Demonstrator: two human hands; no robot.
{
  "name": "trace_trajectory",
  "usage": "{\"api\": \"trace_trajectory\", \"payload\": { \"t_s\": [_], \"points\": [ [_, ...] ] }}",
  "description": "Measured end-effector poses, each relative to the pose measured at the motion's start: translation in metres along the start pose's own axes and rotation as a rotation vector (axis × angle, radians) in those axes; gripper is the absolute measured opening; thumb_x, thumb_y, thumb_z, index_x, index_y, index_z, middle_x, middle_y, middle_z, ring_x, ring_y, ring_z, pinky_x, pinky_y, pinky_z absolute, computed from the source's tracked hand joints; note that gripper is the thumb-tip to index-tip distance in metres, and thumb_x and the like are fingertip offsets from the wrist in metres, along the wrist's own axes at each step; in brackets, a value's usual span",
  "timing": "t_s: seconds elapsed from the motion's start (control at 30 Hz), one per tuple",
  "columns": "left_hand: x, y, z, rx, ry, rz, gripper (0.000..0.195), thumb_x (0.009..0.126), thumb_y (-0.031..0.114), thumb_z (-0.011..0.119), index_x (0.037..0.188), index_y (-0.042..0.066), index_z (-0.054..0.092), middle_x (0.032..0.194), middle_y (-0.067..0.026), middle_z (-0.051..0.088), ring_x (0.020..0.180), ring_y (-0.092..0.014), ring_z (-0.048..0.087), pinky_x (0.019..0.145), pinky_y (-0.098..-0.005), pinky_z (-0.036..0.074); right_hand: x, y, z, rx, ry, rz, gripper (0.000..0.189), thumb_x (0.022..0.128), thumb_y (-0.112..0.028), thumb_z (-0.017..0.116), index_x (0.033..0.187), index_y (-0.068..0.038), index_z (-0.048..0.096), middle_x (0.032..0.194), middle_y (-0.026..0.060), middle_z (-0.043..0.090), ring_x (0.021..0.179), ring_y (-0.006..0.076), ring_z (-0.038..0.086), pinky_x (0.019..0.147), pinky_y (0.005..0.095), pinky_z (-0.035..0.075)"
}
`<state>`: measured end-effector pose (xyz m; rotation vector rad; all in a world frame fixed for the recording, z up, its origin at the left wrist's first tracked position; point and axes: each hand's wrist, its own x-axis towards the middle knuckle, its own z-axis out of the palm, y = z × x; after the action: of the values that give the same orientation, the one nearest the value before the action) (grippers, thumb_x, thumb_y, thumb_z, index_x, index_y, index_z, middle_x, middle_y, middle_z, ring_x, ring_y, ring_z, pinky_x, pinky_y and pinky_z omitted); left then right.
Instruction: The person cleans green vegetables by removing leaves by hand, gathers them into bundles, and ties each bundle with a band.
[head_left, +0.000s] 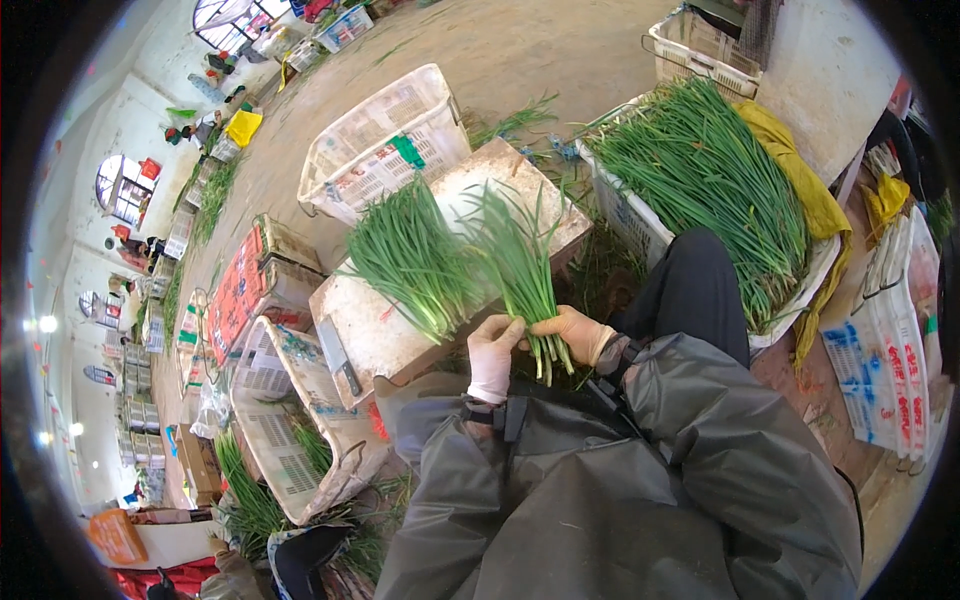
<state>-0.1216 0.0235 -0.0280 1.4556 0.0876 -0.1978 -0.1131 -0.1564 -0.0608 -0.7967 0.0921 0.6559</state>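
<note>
My right hand (574, 335), in a pale glove, grips a bunch of garlic chives (525, 274) just above its cut white-green ends. The leaves fan up and away from me, partly blurred. Also gloved, my left hand (491, 356) pinches at the left edge of that bunch; its fingertips hide the exact spot. A larger pile of chives (412, 259) lies on a worn board (386, 341) before me, stems towards me. On the board's left end rests a knife (339, 356) with a dark handle, well apart from both hands.
To my right stands a white crate (622, 202) heaped with chives, a yellow cloth (787, 157) over its edge. Another crate (375, 142) is behind the board. A tilted crate (300, 450) stands at left, and stacked crates (881, 367) at far right. People sit along the far wall.
</note>
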Motion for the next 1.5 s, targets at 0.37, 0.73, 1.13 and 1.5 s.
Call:
{"api": "trace_trajectory", "payload": {
  "t_s": [0.37, 0.73, 1.13, 1.5],
  "points": [
    [-0.009, 0.016, -0.026, -0.561, -0.789, 0.139, 0.011, 0.087, 0.014, 0.073, 0.086, 0.005, 0.068, 0.079, -0.0095, 0.066, 0.078, -0.021, 0.061, 0.085, -0.0396, 0.048, 0.004, -0.034, -0.020, 0.220, 0.118, -0.141, 0.030, 0.094, -0.008, 0.065, 0.123, 0.000, 0.063, 0.103, 0.0102, 0.070, 0.092, 0.0231, 0.070, 0.079, 0.0389, 0.060],
    [0.010, -0.027, -0.021, 1.054, -0.430, -0.001, 0.027, 0.080, 0.023, 0.074, 0.104, 0.010, 0.075, 0.099, -0.0152, 0.074, 0.095, -0.033, 0.071, 0.085, -0.0390, 0.056, -0.007, -0.062, -0.020, 0.164, 0.123, -0.273, 0.035, 0.095, -0.006, 0.063, 0.130, 0.000, 0.060, 0.100, 0.0069, 0.069, 0.084, 0.0181, 0.068, 0.078, 0.0351, 0.059],
    [0.017, 0.024, 0.007, -0.203, -0.252, 0.044, 0.066, 0.089, 0.023, 0.075, 0.142, -0.004, 0.046, 0.132, -0.0133, 0.060, 0.119, -0.022, 0.058, 0.105, -0.0364, 0.043, -0.002, -0.027, 0.002, -1.029, 0.131, -0.399, 0.034, 0.089, -0.009, 0.064, 0.122, -0.002, 0.060, 0.100, 0.0136, 0.071, 0.086, 0.0273, 0.071, 0.076, 0.0395, 0.057],
    [0.021, 0.020, 0.015, -0.452, -0.058, 0.053, 0.038, 0.089, 0.003, 0.071, 0.126, 0.000, 0.061, 0.112, -0.0060, 0.068, 0.101, -0.019, 0.065, 0.093, -0.0329, 0.050, -0.012, 0.005, 0.048, -2.145, 0.534, -0.742, 0.032, 0.084, -0.013, 0.059, 0.115, -0.001, 0.056, 0.077, 0.0062, 0.061, 0.064, 0.0232, 0.064, 0.058, 0.0368, 0.049]
  ]
}}
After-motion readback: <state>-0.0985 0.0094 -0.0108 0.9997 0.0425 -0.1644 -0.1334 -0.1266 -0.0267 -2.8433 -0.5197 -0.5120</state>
